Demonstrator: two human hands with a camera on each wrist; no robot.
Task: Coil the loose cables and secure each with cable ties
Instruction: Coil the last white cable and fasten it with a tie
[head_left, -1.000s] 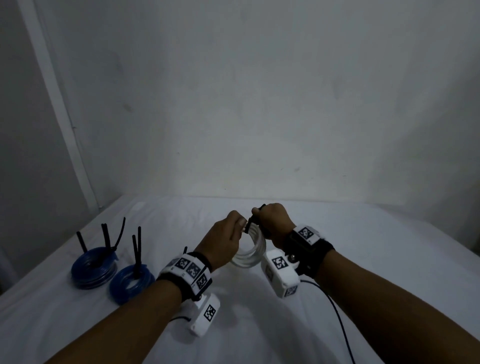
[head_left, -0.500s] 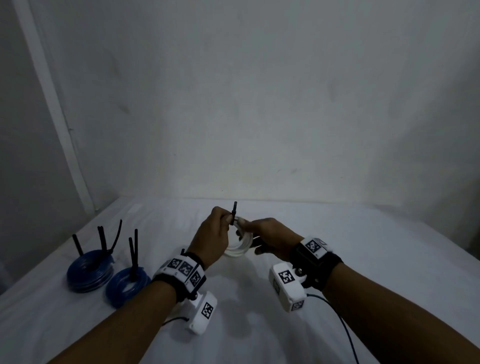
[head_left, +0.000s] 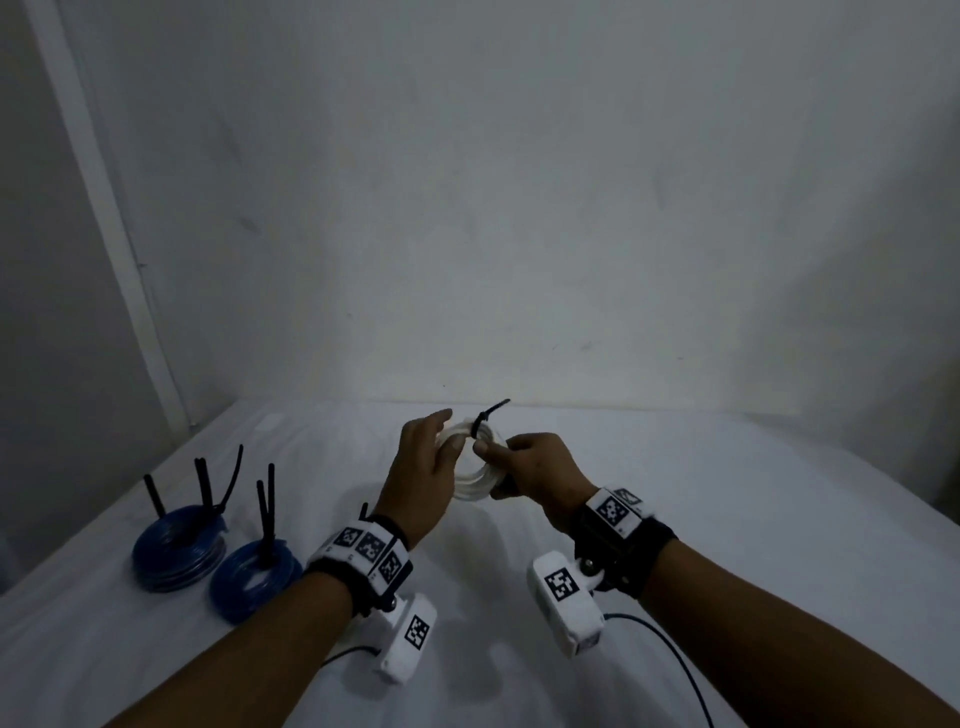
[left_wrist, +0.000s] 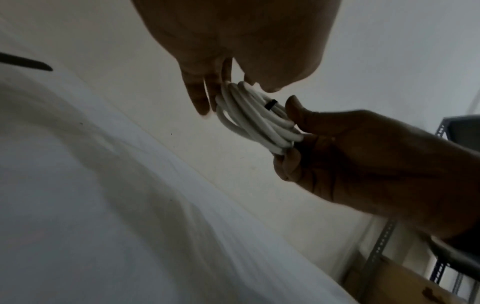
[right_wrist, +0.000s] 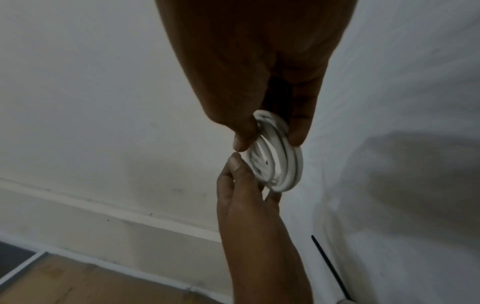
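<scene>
A white cable coil is held above the white sheet, with a black cable tie cinched round its top and the tie's tail pointing up and right. My right hand pinches the coil's right side between thumb and fingers. My left hand is at the coil's left side, fingers straight and touching the loops, thumb resting on the front. In the left wrist view the coil shows the black tie band. The right wrist view shows the coil edge-on.
Two blue cable coils, each with black ties sticking up, lie on the sheet at the left. A loose black tie lies on the sheet. A wall stands close behind. A metal shelf post stands to the right.
My left hand let go of the tie's tail and opened beside the coil. The tail now leans up and to the right. My right hand shifted its grip on the coil.
</scene>
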